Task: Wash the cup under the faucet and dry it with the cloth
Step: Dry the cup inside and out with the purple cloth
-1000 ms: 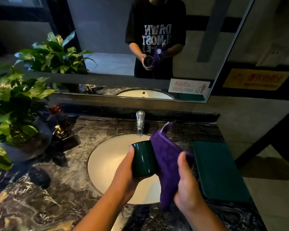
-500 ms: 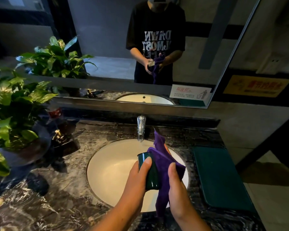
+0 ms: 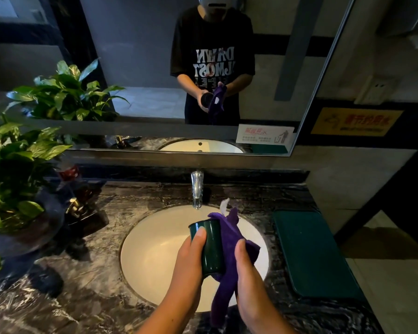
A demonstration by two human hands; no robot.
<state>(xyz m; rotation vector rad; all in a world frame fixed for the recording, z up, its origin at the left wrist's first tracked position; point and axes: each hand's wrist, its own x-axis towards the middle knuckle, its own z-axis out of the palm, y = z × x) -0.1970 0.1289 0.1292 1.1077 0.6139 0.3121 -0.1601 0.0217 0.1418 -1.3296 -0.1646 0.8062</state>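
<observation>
The cup (image 3: 209, 247) is gripped in the left hand (image 3: 190, 260) above the sink (image 3: 155, 256), its mouth now tipped further towards the faucet (image 3: 197, 189). The cloth (image 3: 229, 251) is clasped by the right hand (image 3: 247, 278) and is pressed against the cup's right side, as half a second ago.

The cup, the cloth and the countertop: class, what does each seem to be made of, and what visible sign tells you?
Cup: probably glazed ceramic or hard plastic; smooth dark green wall with a soft sheen. Cloth: likely microfibre; matte purple, fuzzy, folding limply. Countertop: polished marble or a lookalike; dark, glossy, pale veining.
</observation>
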